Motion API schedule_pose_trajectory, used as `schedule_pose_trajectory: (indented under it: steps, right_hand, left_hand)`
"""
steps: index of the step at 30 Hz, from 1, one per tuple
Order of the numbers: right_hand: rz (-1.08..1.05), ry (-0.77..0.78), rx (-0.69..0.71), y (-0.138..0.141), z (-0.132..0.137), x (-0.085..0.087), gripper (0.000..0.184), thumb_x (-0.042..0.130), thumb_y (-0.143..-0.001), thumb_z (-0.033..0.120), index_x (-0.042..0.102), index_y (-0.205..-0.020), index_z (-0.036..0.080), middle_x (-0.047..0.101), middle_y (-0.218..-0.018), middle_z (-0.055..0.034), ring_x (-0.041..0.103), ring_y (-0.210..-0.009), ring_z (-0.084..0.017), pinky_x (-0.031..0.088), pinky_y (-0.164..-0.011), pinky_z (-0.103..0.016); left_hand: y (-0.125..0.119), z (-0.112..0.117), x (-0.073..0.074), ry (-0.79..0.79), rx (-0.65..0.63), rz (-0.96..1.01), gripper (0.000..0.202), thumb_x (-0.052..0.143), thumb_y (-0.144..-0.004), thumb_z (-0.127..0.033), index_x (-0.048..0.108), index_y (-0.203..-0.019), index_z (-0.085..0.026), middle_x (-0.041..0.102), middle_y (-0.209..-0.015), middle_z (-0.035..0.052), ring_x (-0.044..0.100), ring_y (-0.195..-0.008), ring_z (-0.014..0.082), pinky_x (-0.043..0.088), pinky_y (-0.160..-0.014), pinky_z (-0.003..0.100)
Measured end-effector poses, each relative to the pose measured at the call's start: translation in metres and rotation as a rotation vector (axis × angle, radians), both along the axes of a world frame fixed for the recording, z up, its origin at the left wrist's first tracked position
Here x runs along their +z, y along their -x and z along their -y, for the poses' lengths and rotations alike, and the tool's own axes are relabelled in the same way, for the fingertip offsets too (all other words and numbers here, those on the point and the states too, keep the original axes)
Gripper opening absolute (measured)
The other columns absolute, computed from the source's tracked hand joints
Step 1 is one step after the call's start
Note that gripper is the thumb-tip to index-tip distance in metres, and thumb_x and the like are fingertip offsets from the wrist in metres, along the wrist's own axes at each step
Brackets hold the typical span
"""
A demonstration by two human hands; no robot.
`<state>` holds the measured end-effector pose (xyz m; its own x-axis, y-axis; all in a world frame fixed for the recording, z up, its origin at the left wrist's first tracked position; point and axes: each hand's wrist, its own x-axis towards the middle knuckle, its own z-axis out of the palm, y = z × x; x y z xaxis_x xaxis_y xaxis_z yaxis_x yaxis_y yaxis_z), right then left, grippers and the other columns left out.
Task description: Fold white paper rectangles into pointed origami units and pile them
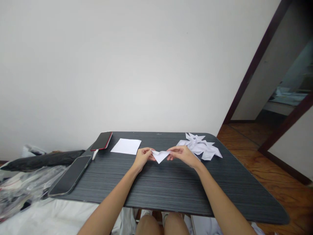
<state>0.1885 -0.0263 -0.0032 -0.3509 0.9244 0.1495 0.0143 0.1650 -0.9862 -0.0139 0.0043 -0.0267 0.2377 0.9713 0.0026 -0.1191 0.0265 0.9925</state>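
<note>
Both hands pinch one small piece of folded white paper (160,156) just above the dark striped table (171,186). My left hand (143,157) grips its left end and my right hand (182,154) grips its right end; the paper's point hangs down between them. Close behind my right hand lies a pile of folded white paper shapes (201,147). A flat white sheet (126,146) rests on the table behind my left hand.
A phone with a red edge (102,141) and a larger dark phone (70,175) lie at the table's left side. A black folded item (41,160) and clear plastic bags (22,187) sit left of the table. A doorway (276,98) opens at right.
</note>
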Motion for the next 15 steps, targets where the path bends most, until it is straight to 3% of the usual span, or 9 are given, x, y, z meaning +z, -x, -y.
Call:
schedule_pose_trajectory:
  steps: [5,15]
  right_hand:
    - [-0.043,0.067,0.017,0.000,-0.002,-0.005,0.019,0.057,-0.065,0.020,0.056,-0.082,0.013,0.063,-0.061,-0.0031,0.058,-0.052,-0.012,0.040,-0.048,-0.022]
    - [-0.142,0.062,-0.098,0.002,-0.011,-0.018,0.007,0.053,-0.065,0.017,0.056,-0.070,0.014,0.057,-0.050,0.0024,0.047,-0.037,-0.005,0.028,-0.038,-0.017]
  left_hand:
    - [0.001,0.003,0.002,-0.069,-0.010,-0.020,0.018,0.051,-0.066,-0.018,0.059,-0.078,-0.008,0.063,-0.056,0.0029,0.059,-0.047,0.0122,0.048,-0.048,0.021]
    - [-0.002,0.010,0.007,-0.178,-0.070,0.012,0.017,0.054,-0.067,-0.021,0.052,-0.080,-0.011,0.062,-0.054,0.0015,0.061,-0.050,0.0164,0.049,-0.050,0.025]
